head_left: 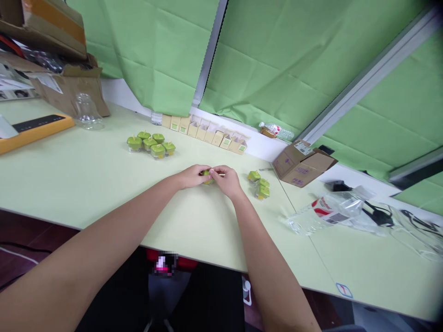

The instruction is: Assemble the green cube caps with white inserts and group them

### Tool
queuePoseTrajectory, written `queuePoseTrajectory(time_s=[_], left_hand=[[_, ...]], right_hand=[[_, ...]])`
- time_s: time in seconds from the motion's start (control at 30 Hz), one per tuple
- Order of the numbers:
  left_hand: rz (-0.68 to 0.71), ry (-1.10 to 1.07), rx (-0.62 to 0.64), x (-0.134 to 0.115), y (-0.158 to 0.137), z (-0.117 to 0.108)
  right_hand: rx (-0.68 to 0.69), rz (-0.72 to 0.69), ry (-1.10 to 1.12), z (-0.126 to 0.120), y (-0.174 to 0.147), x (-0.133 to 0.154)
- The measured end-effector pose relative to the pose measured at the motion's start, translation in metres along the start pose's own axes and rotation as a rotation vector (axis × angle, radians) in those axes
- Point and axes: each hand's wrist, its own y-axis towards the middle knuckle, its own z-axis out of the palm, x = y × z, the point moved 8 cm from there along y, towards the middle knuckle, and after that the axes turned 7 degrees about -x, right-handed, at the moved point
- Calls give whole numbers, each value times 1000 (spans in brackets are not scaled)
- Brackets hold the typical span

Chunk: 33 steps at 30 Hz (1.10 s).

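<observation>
Between my hands, over the middle of the table, is a small green-lidded clear container (208,178), mostly covered by fingers. My left hand (192,177) is closed around its left side. The fingers of my right hand (226,180) are pinched together at its top right, and a thin pale piece shows by them. To the left stand several similar green-lidded containers (150,143) in a cluster. A smaller group of such green-lidded containers (262,184) sits just right of my right hand.
Small open cardboard boxes (207,133) line the table's back edge. A brown carton (299,163) and a large clear bottle (321,210) lie to the right, near cables. At left are a clear jar (88,113), an orange-edged device (38,131) and stacked cartons (69,87).
</observation>
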Motion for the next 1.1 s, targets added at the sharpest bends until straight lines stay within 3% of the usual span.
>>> queuePoseTrajectory(time_s=[0.23, 0.4, 0.6, 0.77, 0.83, 1.0, 1.1], left_hand=[[-42, 29, -18, -2, -3, -2], [-69, 54, -119, -3, -5, -7], [-39, 60, -16, -5, -3, 4], [-60, 110, -46, 0, -1, 1], [-71, 160, -108, 4, 0, -8], [-98, 438, -470, 17, -1, -59], [-117, 500, -598, 24, -2, -75]], right_hand=[[-23, 26, -9, -5, 2, 0], [-95, 139, 2, -16, 5, -13], [-85, 142, -93, -17, 3, -7], [-80, 112, -132, -17, 2, -3], [-84, 106, -146, -18, 1, -4], [-83, 118, -188, -20, 1, -8], [-71, 110, -195, -19, 1, -6]])
